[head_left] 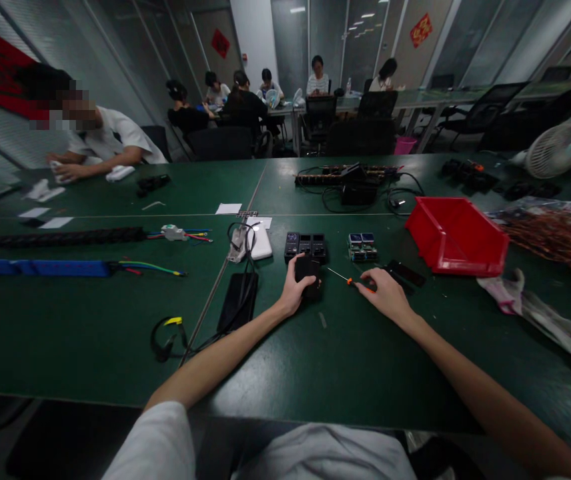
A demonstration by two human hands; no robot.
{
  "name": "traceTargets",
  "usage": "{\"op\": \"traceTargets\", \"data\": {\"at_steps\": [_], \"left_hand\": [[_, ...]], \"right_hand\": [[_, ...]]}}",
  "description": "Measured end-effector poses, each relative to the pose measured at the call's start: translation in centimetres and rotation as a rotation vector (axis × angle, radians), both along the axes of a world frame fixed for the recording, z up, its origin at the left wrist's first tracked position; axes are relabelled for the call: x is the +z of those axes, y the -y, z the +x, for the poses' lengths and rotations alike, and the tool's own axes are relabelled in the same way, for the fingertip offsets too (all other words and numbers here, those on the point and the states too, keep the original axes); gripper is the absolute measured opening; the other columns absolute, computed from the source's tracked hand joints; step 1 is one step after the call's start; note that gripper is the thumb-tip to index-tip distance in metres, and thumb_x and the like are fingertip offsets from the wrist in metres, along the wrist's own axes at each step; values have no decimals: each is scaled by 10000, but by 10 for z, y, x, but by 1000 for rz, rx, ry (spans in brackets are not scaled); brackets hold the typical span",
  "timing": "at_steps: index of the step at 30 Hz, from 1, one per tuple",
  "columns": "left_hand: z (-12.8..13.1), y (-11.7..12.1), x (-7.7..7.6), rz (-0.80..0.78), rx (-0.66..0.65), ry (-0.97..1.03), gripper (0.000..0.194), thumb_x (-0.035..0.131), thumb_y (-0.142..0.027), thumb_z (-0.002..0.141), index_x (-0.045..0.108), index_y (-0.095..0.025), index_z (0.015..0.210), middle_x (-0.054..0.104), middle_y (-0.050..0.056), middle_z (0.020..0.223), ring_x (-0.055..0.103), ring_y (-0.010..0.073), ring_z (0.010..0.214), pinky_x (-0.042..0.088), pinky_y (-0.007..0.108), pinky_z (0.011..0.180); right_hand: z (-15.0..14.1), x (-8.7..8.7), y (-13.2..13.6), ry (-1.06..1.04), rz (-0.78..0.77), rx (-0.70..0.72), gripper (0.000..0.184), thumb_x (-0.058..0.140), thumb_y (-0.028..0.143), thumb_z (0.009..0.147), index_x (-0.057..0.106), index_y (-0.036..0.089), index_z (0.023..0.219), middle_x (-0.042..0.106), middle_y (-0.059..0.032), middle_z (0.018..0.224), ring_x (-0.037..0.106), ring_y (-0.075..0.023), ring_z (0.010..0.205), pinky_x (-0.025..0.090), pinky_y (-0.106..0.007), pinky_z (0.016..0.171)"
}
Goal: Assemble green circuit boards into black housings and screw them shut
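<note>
My left hand (295, 288) is wrapped round a small black box-shaped device (308, 272) resting on the green table (90, 333). My right hand (384, 293) pinches a thin screwdriver with an orange handle (351, 282), its metal tip pointing left toward the device without touching it. Just beyond lie a row of black modules (305, 245) and a small cluster of green and blue circuit boards (362, 247).
A red plastic bin (455, 235) stands to the right, with a heap of coloured wires (560, 237) and a cloth (515, 293) past it. A black pouch (238, 301), cables and a white charger (259, 241) lie left. Another person works at far left; several people sit at back tables.
</note>
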State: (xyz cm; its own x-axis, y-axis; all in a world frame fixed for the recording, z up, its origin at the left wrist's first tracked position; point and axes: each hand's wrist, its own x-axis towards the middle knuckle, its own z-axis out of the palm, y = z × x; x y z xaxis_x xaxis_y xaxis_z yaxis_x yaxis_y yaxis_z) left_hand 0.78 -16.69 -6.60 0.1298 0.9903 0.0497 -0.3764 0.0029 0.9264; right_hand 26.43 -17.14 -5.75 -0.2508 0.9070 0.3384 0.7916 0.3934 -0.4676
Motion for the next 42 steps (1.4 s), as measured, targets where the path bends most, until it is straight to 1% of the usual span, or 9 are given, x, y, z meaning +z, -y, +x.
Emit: {"op": "traceTargets", "data": {"at_steps": [3, 6, 11, 15, 18, 23, 31, 36, 42], "left_hand": [[0, 0, 0, -5, 1, -4, 745, 671, -237, 689, 290, -299, 1326, 562, 40, 1075, 629, 137, 736, 521, 337, 719], [-1, 0, 1, -7, -7, -5, 744, 673, -238, 688, 295, -298, 1326, 558, 42, 1079, 628, 140, 742, 521, 340, 721], [-1, 0, 0, -6, -9, -5, 746, 670, -235, 690, 292, -303, 1329, 557, 42, 1078, 621, 142, 751, 521, 346, 726], [0, -1, -2, 10, -14, 1, 736, 667, -230, 695, 296, -303, 1326, 558, 36, 1063, 622, 138, 746, 521, 338, 724], [0, -2, -4, 21, -8, 2, 735, 670, -232, 692, 299, -302, 1323, 553, 40, 1082, 624, 139, 747, 524, 336, 719], [0, -2, -6, 19, -6, -3, 750, 675, -236, 688, 291, -301, 1329, 561, 47, 1083, 628, 146, 734, 526, 339, 699], [-1, -2, -6, 24, -4, -2, 742, 680, -232, 688, 301, -299, 1322, 565, 40, 1067, 632, 148, 740, 529, 334, 699], [-1, -2, -7, 26, -3, -10, 741, 677, -234, 693, 301, -300, 1329, 560, 48, 1082, 634, 155, 755, 529, 340, 701], [-2, -2, -10, 44, 2, -25, 732, 668, -239, 697, 306, -303, 1330, 553, 46, 1098, 637, 154, 767, 532, 357, 729]], "right_hand": [[29, 16, -11, -4, -23, -88, 216, 530, 326, 852, 641, 183, 970, 655, -77, 898, 608, -209, 749, 503, -337, 625], [75, 23, -21, 12, -14, -238, 244, 525, 308, 837, 663, 161, 975, 670, -88, 869, 618, -217, 749, 495, -345, 647], [148, 5, -10, 145, -10, -446, 238, 529, 313, 817, 684, 165, 922, 693, -95, 856, 636, -237, 730, 482, -368, 662], [175, -14, 10, 301, 5, -490, 286, 516, 327, 826, 696, 152, 964, 694, -151, 960, 637, -313, 824, 486, -421, 678], [176, -20, 13, 353, 26, -485, 356, 477, 325, 848, 667, 151, 1093, 679, -158, 1060, 630, -328, 916, 498, -450, 738], [165, -28, 3, 355, -70, -450, 439, 413, 353, 890, 597, 136, 1224, 661, -147, 1135, 622, -327, 1011, 511, -456, 808], [150, -43, 7, 138, -161, -306, 494, 353, 406, 936, 477, 162, 1348, 474, -103, 1409, 479, -300, 1262, 416, -495, 1025], [121, -42, 9, 36, -179, -269, 519, 370, 415, 938, 426, 154, 1383, 441, -118, 1432, 436, -288, 1301, 374, -504, 1065], [82, -38, 9, -2, -140, -200, 475, 410, 314, 922, 453, 125, 1356, 439, -140, 1428, 416, -272, 1318, 345, -483, 1097]]}}
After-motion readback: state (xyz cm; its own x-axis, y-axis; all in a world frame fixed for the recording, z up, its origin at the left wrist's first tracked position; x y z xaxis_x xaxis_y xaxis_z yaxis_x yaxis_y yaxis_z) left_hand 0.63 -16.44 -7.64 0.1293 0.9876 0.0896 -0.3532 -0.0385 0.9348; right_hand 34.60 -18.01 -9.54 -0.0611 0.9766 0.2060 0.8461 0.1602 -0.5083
